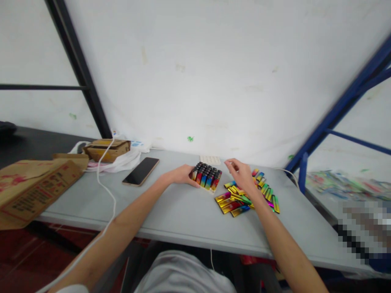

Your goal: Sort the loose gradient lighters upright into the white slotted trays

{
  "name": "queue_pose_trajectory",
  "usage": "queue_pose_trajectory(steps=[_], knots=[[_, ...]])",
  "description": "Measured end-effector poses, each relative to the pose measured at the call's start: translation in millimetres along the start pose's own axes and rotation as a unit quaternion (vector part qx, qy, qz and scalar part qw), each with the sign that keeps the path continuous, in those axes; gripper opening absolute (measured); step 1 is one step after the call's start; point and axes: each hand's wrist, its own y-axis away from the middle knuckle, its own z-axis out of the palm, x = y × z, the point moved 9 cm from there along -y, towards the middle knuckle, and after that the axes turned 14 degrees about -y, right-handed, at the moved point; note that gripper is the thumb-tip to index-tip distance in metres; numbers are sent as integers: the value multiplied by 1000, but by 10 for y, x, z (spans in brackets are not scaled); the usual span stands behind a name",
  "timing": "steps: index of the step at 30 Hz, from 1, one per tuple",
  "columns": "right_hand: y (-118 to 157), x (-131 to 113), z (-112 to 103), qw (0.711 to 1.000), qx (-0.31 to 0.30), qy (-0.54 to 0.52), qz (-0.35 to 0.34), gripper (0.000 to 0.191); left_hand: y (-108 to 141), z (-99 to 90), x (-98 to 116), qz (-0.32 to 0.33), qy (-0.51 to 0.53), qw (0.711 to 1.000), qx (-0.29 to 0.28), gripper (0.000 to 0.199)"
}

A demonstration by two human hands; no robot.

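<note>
Many shiny coloured pieces [226, 203] lie loose on the table [183, 215], by the right hand [241, 174], its fingers curled — whether they pinch anything, one cannot tell. Beside them, the left hand [184, 176] clamps the block of upright black-topped lighters [207, 179] — steady, light side pressure should keep rows straight. Beyond sits a white gridded tray [210, 160], near the wall [195, 81].

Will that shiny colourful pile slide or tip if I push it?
The shiny pile would probably slither apart, since its pieces overlap untidily. They look glossy, so perhaps slippery. Lying mostly flat, they seem unlikely to tip.
</note>
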Motion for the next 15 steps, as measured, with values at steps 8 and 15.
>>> queue_pose_trajectory(steps=[8,15], knots=[[176,936,-281,921,-30,319,222,39,8,-9,9,2,12,1000,0,69],[102,1129,-104,930,-49,285,228,28,-10,15,-40,-15,-5,1000,-1,66]])
